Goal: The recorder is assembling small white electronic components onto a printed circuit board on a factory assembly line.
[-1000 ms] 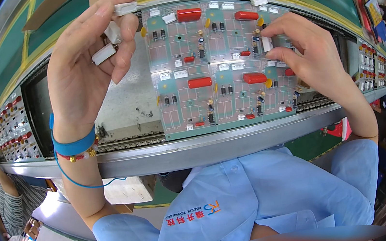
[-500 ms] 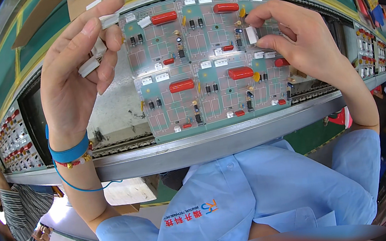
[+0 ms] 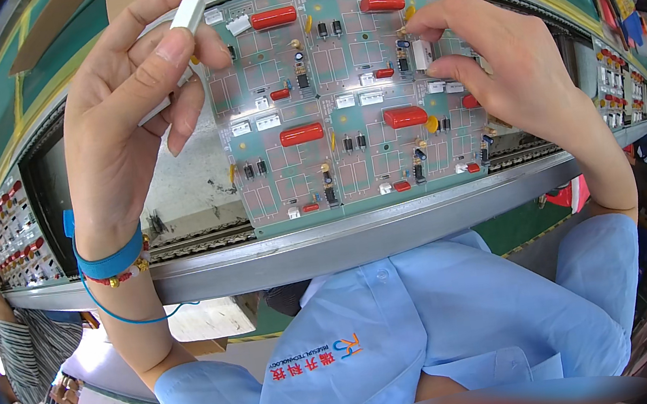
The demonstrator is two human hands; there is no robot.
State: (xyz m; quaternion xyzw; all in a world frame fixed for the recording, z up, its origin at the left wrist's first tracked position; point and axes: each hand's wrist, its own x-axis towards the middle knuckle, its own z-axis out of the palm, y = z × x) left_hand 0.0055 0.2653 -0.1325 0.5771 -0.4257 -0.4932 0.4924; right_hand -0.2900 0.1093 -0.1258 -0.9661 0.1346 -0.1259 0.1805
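Observation:
My left hand [image 3: 113, 123] is raised over the left end of a circuit board panel [image 3: 366, 155]. Its thumb and fingers pinch a white block-shaped component [image 3: 188, 13]; at least one more white piece shows partly behind the fingers. My right hand [image 3: 514, 66] is over the panel's right side, thumb and index finger closed on another white block component [image 3: 423, 55], upright at the board's surface. Whether that block touches the board I cannot tell. Red capacitors [image 3: 301, 134], black cylindrical parts and white connectors [image 3: 371, 98] stand on the panel.
The panel lies on a conveyor with a metal front rail [image 3: 360, 230] and chain tracks. More populated boards are at the left [image 3: 17, 234] and right [image 3: 614, 82]. A blue wrist strap [image 3: 112, 261] with a cord circles my left wrist. Other people are at both sides.
My left thumb and fingers have shifted, bringing one white block up between the tips. The right hand stays almost in place with its white block at the board.

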